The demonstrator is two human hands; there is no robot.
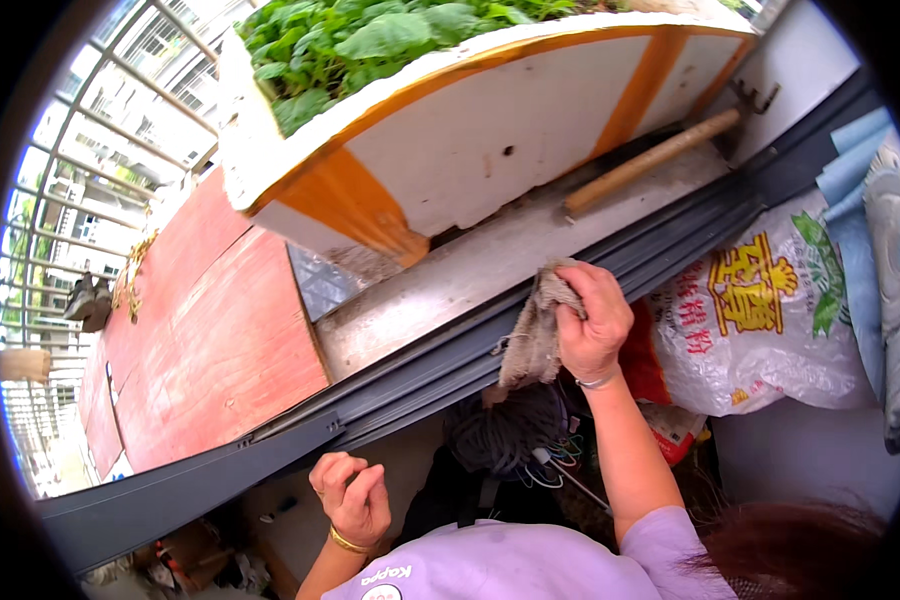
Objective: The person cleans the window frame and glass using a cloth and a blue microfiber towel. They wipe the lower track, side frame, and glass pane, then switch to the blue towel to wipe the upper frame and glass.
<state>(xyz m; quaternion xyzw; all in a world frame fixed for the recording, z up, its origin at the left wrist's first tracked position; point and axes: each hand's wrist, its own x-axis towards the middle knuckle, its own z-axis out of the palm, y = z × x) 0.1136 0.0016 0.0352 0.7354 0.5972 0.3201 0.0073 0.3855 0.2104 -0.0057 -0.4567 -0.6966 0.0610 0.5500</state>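
Observation:
My right hand is closed round a grey-brown cleaning rag, pressed against the dark grey window track. The rag drapes over the grooved rails and hangs down the near side. My left hand is held below the track, near its inner edge, with the fingers curled in. Nothing shows in it, though the inside of the palm is hidden. Past the track runs a pale, dirty ledge.
A white foam planter box with orange tape and leafy greens stands beyond the ledge. Beside it lie a wooden stick and reddish boards. Metal bars close off the left. A printed plastic sack leans at the right.

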